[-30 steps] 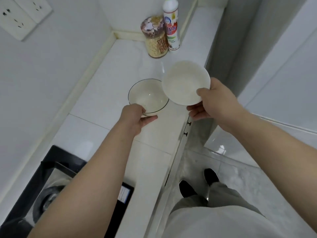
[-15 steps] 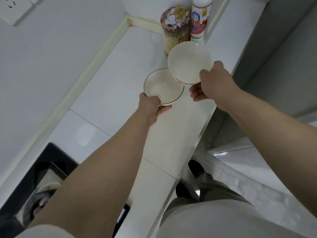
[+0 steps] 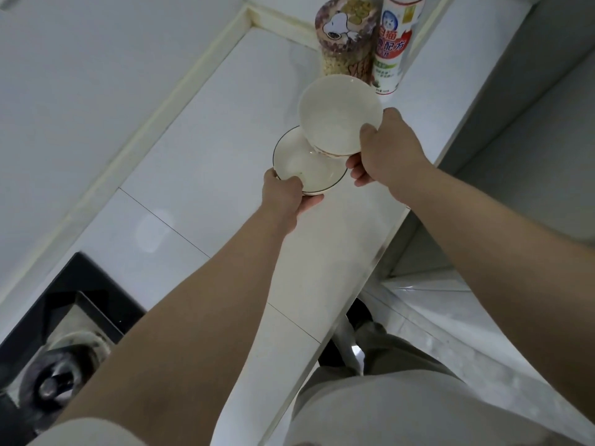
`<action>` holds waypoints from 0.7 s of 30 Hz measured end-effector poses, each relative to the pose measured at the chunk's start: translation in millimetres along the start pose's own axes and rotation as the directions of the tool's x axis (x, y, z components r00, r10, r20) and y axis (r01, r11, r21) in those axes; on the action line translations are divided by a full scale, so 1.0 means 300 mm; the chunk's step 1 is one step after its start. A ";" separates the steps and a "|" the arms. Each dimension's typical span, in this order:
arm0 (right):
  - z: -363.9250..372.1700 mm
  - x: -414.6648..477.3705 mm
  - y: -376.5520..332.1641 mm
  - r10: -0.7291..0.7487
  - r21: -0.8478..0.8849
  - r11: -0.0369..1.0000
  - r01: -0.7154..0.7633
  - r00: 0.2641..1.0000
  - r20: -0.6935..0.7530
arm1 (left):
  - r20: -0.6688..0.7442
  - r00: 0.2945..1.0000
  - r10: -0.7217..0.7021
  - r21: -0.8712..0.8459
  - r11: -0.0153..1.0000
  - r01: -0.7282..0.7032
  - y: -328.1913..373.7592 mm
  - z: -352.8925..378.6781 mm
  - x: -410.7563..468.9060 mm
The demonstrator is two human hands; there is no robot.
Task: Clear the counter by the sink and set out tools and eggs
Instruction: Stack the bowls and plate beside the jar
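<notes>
The person is standing at a white table [image 3: 209, 140] and reaching forward with both bare arms. The left grip [image 3: 283, 194] is curling round the near edge of a dark-rimmed bowl [image 3: 306, 164] - thumb lying over the rim, fingers showing beneath the base. Whether this bowl is resting on the table or being held just above it cannot be told.

The right grip [image 3: 389, 149] is clasping a plain white bowl [image 3: 338, 123] by its right side, thumb on the rim and fingers wrapping under. This bowl is tilting with its opening facing the camera, and its lower edge, which is showing a reddish pattern, is overlapping the far side of the dark-rimmed bowl. Whether the two are touching cannot be told. Both bowls are looking empty inside.

Just behind the white bowl, in the far corner of the table, a clear jar [image 3: 347, 37] with a cartoon dog on its lid is standing upright beside a white bottle [image 3: 392, 43] with a red label - the two are sitting close together against the wall.

At the lower left a black stove [image 3: 80, 294] is sitting in the table, with a round burner [image 3: 54, 384] showing beside the left forearm. To the right of the table edge, the tiled floor [image 3: 450, 300] is gleaming, and a dark shoe [image 3: 360, 312] is peeking out above grey trousers.
</notes>
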State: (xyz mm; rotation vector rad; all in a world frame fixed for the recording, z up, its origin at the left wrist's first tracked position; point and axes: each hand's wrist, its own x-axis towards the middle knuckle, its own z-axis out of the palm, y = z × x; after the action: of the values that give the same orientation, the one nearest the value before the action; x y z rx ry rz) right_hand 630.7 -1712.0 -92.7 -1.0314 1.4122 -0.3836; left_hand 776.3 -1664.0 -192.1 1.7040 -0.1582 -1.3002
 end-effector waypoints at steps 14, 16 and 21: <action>0.104 0.126 0.064 -0.172 -0.426 0.895 0.134 0.984 -0.053 | -0.180 0.984 -0.007 0.104 0.994 0.026 -0.042 -0.143 -0.159; 0.112 0.130 0.069 -0.194 -0.485 0.863 0.144 0.980 -0.053 | -0.192 0.981 -0.017 0.106 0.994 0.038 -0.055 -0.170 -0.199; 0.120 0.139 0.073 -0.220 -0.603 0.783 0.151 0.974 -0.042 | -0.187 0.982 -0.037 0.094 0.994 0.055 -0.069 -0.191 -0.274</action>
State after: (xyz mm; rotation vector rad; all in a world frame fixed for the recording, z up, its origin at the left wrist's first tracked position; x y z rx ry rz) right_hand 664.2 -1719.0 -141.2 -1.7009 1.5773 -0.1282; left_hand 778.6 -1569.6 -152.5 1.9124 -0.0756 -1.1761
